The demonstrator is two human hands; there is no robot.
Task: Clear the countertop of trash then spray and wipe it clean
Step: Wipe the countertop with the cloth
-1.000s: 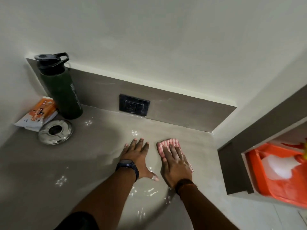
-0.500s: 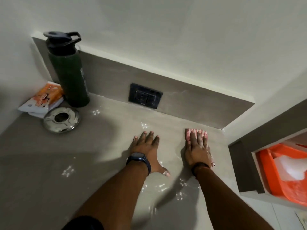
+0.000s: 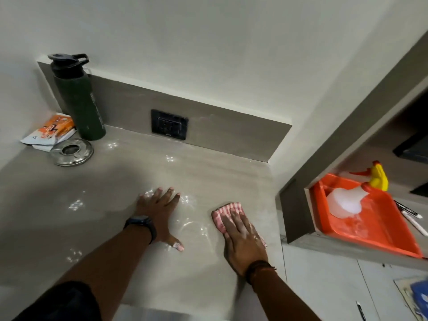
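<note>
My right hand (image 3: 243,242) lies flat on a pink-and-white striped cloth (image 3: 225,212), pressing it onto the grey countertop (image 3: 104,193) near its right edge. The cloth's far end sticks out beyond my fingertips. To its left, my left hand (image 3: 159,212) rests palm down on the wet counter with fingers spread, a dark watch on the wrist, holding nothing. Shiny wet streaks lie between the two hands. A spray bottle (image 3: 356,198) with a yellow and red trigger head lies in an orange tray (image 3: 382,230) in the shelf niche at the right.
A dark green bottle (image 3: 78,98) stands in the far left corner. Beside it lie an orange-and-white packet (image 3: 51,132) and a round steel lid (image 3: 71,152). A black wall socket (image 3: 169,124) sits in the backsplash. Pens (image 3: 410,214) lie right of the tray.
My right hand has drawn the cloth back from the backsplash toward me along the counter's right side. My left hand stays planted in about the same spot.
</note>
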